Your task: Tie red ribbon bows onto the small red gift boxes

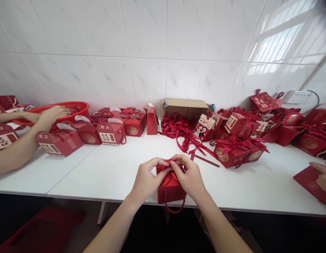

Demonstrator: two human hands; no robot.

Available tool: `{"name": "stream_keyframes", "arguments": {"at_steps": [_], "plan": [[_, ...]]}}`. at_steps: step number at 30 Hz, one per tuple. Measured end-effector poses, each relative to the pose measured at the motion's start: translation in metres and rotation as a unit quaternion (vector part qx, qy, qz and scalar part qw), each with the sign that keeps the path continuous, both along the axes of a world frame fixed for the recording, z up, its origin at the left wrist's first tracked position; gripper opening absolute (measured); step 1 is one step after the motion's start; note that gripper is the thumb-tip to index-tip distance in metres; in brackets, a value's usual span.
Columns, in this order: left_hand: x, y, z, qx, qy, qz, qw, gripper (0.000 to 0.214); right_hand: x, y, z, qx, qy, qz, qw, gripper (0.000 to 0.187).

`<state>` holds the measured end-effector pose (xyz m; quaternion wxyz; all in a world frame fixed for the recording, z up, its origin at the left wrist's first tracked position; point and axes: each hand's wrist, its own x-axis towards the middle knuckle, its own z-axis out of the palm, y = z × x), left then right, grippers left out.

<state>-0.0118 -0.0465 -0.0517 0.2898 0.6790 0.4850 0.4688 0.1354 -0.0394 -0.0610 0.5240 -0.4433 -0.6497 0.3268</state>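
A small red gift box (170, 188) stands at the near edge of the white table (110, 172), a red cord loop hanging from its front. My left hand (147, 177) and my right hand (187, 175) are both closed on the box's top flaps, fingertips pinched together over the opening. A loose red ribbon strip (205, 160) lies just behind my right hand.
Finished red boxes (110, 131) stand in rows at back left beside a red basin (73, 107). An open cardboard carton (185, 107) spills red ribbons (178, 130). Ribboned boxes (232, 153) pile at right. Another person's arms (23, 140) reach in at left, a hand (322, 175) at right on a flat red box.
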Motion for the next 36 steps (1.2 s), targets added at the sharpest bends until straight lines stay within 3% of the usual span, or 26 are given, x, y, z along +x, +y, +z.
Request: {"name": "stream_keyframes", "arguments": {"at_steps": [6, 10, 17, 23, 27, 32, 36], "plan": [[0.001, 0.003, -0.008, 0.046, 0.003, 0.035, 0.998, 0.007, -0.001, -0.007, -0.004, 0.08, -0.067, -0.063, 0.993, 0.017], [0.0, 0.005, -0.005, 0.048, 0.019, 0.028, 0.998, 0.007, 0.005, -0.005, -0.003, 0.018, -0.071, -0.041, 0.996, 0.013], [0.0, 0.007, -0.004, 0.016, -0.011, 0.025, 1.0, 0.007, 0.011, 0.004, -0.001, -0.13, 0.033, 0.045, 0.99, 0.014], [0.006, 0.013, -0.012, 0.012, -0.05, 0.024, 0.998, 0.006, 0.009, 0.001, -0.003, -0.154, 0.043, 0.092, 0.983, 0.023], [0.006, 0.014, -0.019, 0.056, -0.131, 0.035, 0.989, 0.022, 0.008, 0.001, -0.005, -0.154, 0.107, 0.088, 0.978, 0.026], [-0.004, 0.011, -0.014, 0.066, -0.006, -0.028, 0.997, 0.011, 0.008, 0.0, -0.005, -0.142, 0.114, 0.082, 0.98, 0.026], [-0.01, 0.015, 0.0, 0.026, 0.041, -0.029, 0.998, 0.01, 0.014, -0.006, -0.002, -0.149, 0.098, 0.09, 0.98, 0.026]]}}
